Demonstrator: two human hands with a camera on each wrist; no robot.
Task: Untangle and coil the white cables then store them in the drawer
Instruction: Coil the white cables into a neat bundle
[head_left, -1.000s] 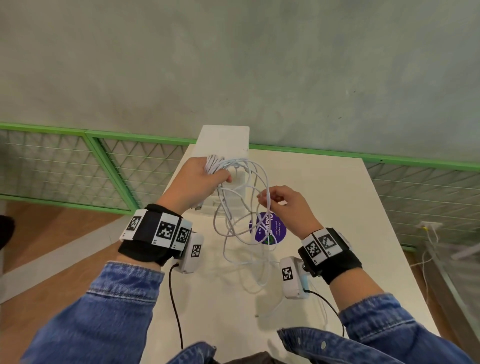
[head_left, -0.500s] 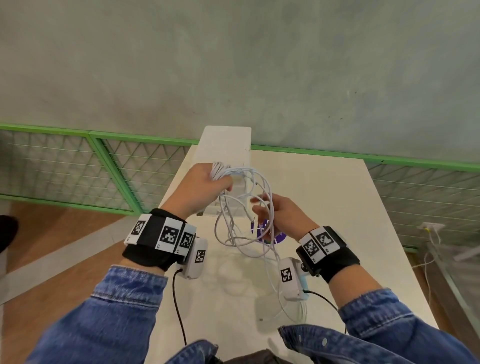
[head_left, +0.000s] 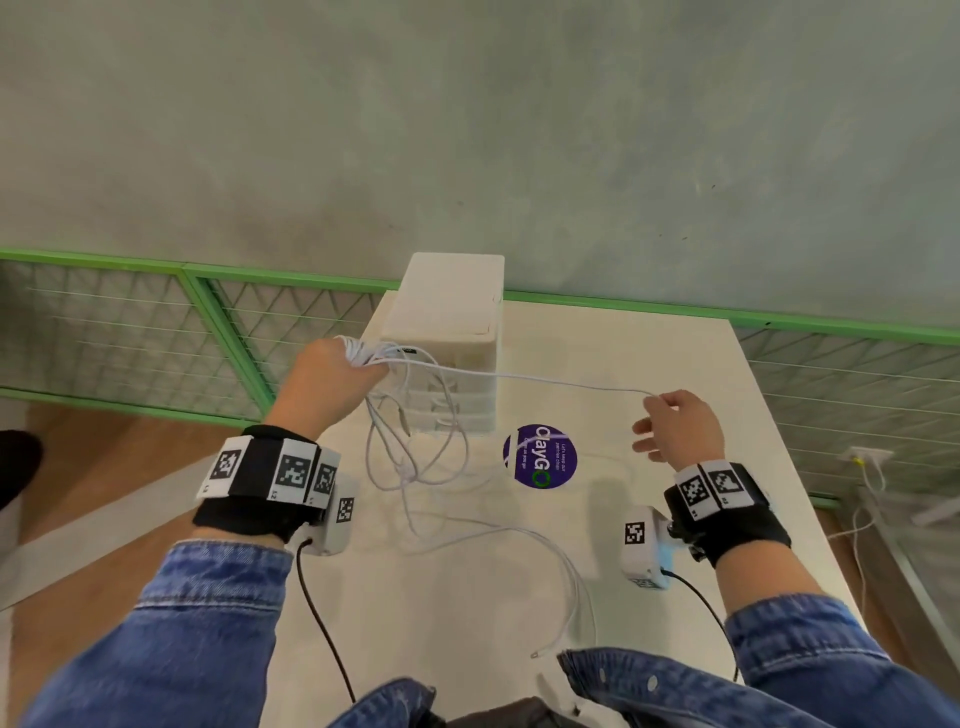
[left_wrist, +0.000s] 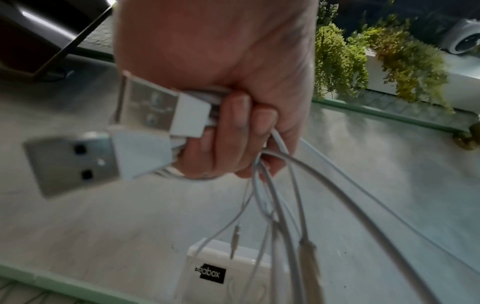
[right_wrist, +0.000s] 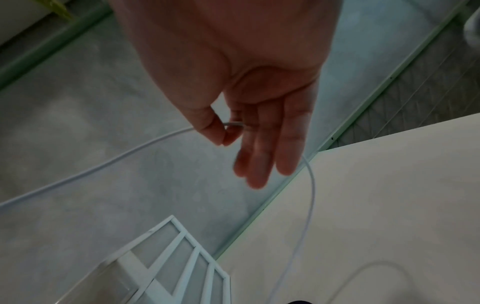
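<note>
- Far left, beyond the table edge: green-framed mesh railing (head_left: 130, 332) and wood floor.
- Your left hand (head_left: 332, 384) is up over the table (head_left: 649, 364), fist clenched round a bunch of white cables (head_left: 415, 447). Left wrist cam shows two USB-A plugs (left_wrist: 75, 162) sticking out of the fist, w/ several strands hanging from it & a thin jack plug (left_wrist: 235, 242) dangling among them.
- Loops from that bunch droop in front of the white drawer unit (head_left: 452, 312), which stands at the table's far edge by the grey wall; its black label (left_wrist: 210, 273) shows on the left wrist cam.
- Loose strands run on across the tabletop toward you, one end w/ a small plug (head_left: 535, 656) lying near your denim jacket.
- Purple round sticker (head_left: 540, 456) sits on the table just right of the drawer unit, btwn your hands.
- One strand (head_left: 545, 380) stretches nearly straight from left fist to your right hand (head_left: 675, 426).
- Right hand pinches that strand btwn thumb (right_wrist: 207, 123) & index finger; other fingers (right_wrist: 262, 148) are held out straight. Past the pinch the cable curves down onto the table.
</note>
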